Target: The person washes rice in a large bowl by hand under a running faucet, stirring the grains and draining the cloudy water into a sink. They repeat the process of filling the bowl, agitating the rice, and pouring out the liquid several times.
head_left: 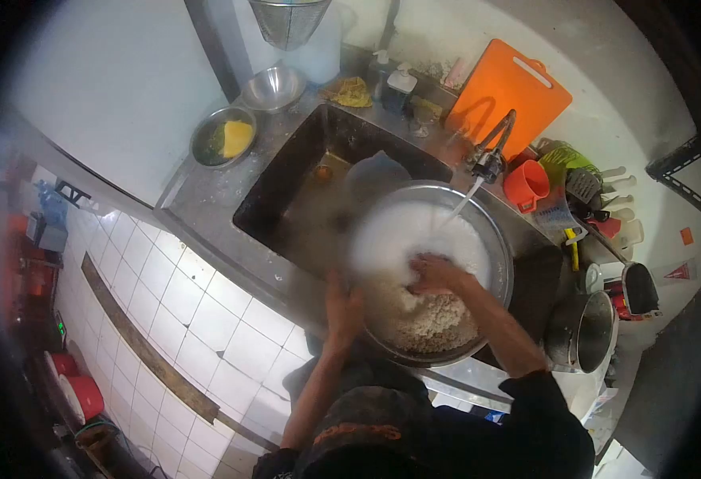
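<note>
A large metal bowl (503,239) rests over the sink, holding cloudy white water (446,223) and a heap of pale grains that look like rice (438,323). My right hand (438,275) reaches into the bowl where the water meets the rice, its fingers curled into the grains and partly hidden. At the bowl's left side, my left hand (344,310) grips near the rim, though this area is blurred. Water runs from the faucet (490,164) into the bowl.
The dark sink basin (274,188) lies to the left, with a bluish rounded object (378,172) inside. Behind stand an orange cutting board (510,96) and an orange mug (526,185). A pot (590,331) is at right; a small bowl with a yellow piece (237,138) sits left.
</note>
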A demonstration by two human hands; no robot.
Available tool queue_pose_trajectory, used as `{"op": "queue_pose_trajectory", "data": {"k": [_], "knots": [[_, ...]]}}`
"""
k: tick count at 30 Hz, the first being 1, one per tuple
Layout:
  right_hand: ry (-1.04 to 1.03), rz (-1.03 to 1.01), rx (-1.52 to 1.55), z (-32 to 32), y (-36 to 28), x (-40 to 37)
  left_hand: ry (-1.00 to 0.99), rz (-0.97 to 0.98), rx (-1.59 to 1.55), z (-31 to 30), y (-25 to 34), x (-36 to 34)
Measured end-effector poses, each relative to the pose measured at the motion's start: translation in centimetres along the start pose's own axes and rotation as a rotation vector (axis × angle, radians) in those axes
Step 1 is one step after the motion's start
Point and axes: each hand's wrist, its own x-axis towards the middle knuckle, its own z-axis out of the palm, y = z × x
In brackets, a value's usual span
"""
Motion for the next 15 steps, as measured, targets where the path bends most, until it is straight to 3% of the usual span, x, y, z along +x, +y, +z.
{"op": "queue_pose_trajectory", "data": {"k": [1, 3, 4, 5, 6, 9, 11, 13, 15], "knots": [[0.004, 0.004, -0.004, -2.9, -0.5, 0.9, -0.003, -0.015, 0.031, 0.1, 0.3, 0.1], [-0.791, 0.285, 0.123, -8.5, -0.7, 3.1, -0.024, -0.026, -0.003, -0.1, 1.2, -0.1], [-0.669, 0.169, 0.084, -6.1, 1.1, 3.3, -0.042, -0.041, -0.035, -0.2, 1.3, -0.2], [-0.672, 0.170, 0.080, -2.8, 1.8, 3.6, -0.042, -0.043, -0.039, -0.1, 0.6, -0.2], [-0.513, 0.246, -0.071, 0.4, 1.8, 3.7, -0.030, -0.023, -0.011, 0.1, -0.7, 0.1], [-0.338, 0.113, -0.023, 6.8, 4.0, 2.5, -0.016, 0.006, 0.030, -0.1, -1.0, 0.3], [-0.201, 0.087, 0.215, -0.3, 0.5, -0.5, -0.010, 0.017, 0.024, -0.1, -0.8, 0.3], [-0.259, 0.094, 0.234, -6.9, -2.3, -2.2, -0.033, 0.013, 0.034, -0.3, -0.9, 0.2], [-0.325, 0.108, 0.256, -9.2, -3.4, -3.8, -0.025, 0.004, 0.028, -0.3, -0.4, 0.0]]}}
